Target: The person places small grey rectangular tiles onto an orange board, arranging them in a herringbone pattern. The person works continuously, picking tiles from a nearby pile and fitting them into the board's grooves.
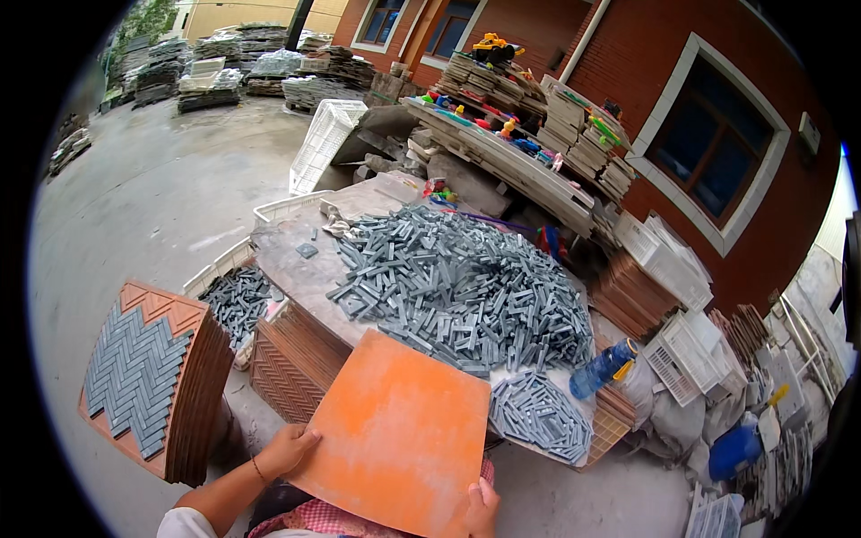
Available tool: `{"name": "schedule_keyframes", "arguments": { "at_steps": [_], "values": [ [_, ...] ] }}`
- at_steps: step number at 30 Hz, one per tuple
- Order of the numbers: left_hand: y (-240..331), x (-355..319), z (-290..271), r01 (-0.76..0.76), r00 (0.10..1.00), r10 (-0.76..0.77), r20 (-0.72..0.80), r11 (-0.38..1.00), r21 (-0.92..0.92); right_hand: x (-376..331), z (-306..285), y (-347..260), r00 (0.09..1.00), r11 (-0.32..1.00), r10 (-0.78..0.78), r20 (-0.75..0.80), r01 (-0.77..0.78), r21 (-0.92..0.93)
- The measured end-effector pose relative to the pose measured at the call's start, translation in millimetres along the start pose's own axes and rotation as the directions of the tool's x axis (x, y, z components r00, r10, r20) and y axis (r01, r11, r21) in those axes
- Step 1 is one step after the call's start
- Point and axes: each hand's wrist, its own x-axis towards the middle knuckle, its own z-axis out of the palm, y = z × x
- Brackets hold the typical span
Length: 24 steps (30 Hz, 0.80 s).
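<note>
My two hands hold a flat orange square board [399, 430] tilted over my lap. My left hand [285, 450] grips its left edge, and my right hand [482, 507] grips its lower right edge. Just beyond the board lies a big heap of small grey stone strips [457, 282] on a worn table top [300, 260]. A filled panel of grey strips [538, 417] rests at the table's near right corner.
A stack of brown trays topped by a grey herringbone panel [143, 377] stands at my left. White crates [686, 350] and a blue bottle [601, 368] sit at the right. Another crate holds grey strips [235, 300]. Pallets of stacked tiles [529, 117] line the brick wall.
</note>
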Motion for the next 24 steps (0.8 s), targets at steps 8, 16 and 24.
{"name": "schedule_keyframes", "arguments": {
  "at_steps": [8, 16, 24],
  "values": [
    [159.3, 55.9, -26.2, 0.233, 0.838, -0.001, 0.545, 0.905, -0.356, 88.9, -85.5, -51.9, 0.903, 0.491, 0.134, 0.409, -0.418, 0.764],
    [240.7, 142.5, -0.5, 0.09, 0.89, 0.029, 0.455, 0.967, -0.238, 188.2, -115.6, -113.3, 0.966, 0.934, 0.239, 0.103, -0.258, 0.248],
    [257.7, 184.7, 8.9, 0.077, 0.894, 0.027, 0.447, 0.974, -0.213, 224.7, -114.7, -129.4, 0.966, 0.962, 0.253, -0.043, -0.247, 0.118]
  ]
}}
